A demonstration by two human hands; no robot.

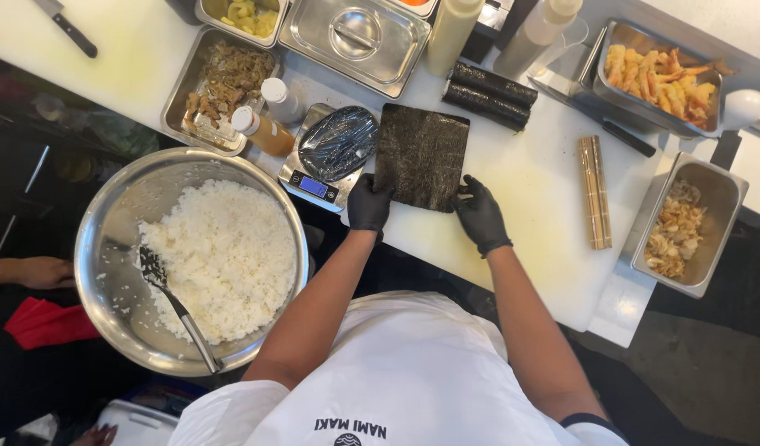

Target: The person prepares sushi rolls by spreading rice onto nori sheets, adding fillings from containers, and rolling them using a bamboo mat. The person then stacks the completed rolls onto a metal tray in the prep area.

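nearest the camera, the left hand [369,204] in a black glove rests its fingertips on the near left corner of the dark green rectangular nori sheet [421,155], and the right hand [480,214], gloved the same, pins the near right corner; neither hand is clenched, both press flat on the sheet rather than lifting it. the sheet lies on the white cutting board [545,190], its near edge close to the board's front. to lay it well, i judge the pressure should stay light and even so the brittle sheet neither cracks nor skews, with its edges kept square to the board. left of the body sits the large round steel bowl of white rice [223,256] with a metal spoon [178,307] in it. just beyond the left hand stands a small digital scale [318,186], and to the right a rolled bamboo mat [595,192]. farther off lie two dark finished rolls [489,93].
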